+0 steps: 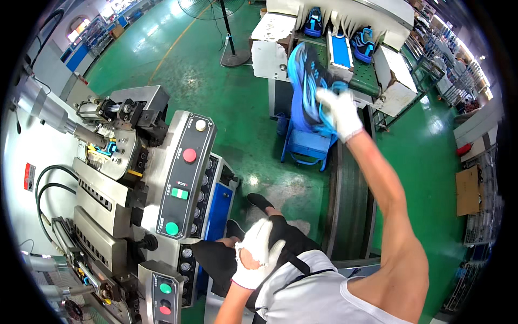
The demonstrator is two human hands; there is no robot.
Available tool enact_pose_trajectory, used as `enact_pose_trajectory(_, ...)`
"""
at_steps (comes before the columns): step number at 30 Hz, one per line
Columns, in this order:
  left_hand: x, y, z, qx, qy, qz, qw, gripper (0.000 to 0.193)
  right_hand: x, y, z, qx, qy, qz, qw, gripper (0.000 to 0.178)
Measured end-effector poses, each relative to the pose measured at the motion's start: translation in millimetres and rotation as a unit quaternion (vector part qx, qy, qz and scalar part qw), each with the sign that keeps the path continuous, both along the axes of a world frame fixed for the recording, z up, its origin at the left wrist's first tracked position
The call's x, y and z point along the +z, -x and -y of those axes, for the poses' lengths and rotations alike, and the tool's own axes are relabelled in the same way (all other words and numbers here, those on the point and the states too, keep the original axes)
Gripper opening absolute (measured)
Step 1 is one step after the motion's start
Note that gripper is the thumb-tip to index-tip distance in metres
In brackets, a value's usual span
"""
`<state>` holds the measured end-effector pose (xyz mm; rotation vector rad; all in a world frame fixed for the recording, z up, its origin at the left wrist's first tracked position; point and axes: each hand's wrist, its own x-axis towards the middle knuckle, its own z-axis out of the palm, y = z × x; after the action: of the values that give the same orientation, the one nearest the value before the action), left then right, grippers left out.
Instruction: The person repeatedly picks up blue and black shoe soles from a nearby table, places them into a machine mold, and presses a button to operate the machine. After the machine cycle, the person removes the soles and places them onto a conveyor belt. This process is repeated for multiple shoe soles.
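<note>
My right hand (341,114), in a white glove, reaches out to a heap of blue and black shoe uppers (305,89). Its fingers are closed on the edge of a blue shoe upper (326,120), partly hidden behind the glove. The heap lies on a blue stand (307,144) beside the conveyor. My left hand (256,255), also white-gloved, is held over my lap with the thumb apart from the fingers and nothing in it. Close to it on the left is a machine's control panel (184,175) with red, green and white buttons.
More shoe uppers (363,44) sit at the opening of the conveyor machine (272,40). A shoe-forming machine (108,183) fills the left, with a second button panel (164,297) below. A pedestal fan (236,56) stands on the green floor; a cardboard box (468,190) is at far right.
</note>
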<state>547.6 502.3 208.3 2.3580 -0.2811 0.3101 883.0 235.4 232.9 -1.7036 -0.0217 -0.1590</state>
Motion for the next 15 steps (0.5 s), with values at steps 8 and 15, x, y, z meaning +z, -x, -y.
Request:
enact_pose_trajectory(8,-81,51,-27,0.132,0.018,-0.175,0.976,0.062,61,-270,24,-0.034,0.341,-0.097,0.934,0.034)
enact_pose_trajectory(15,-91,86,-21,0.283,0.122,-0.262,0.915,0.059,43,-346,58,-0.015,0.263,-0.124,0.957,0.067)
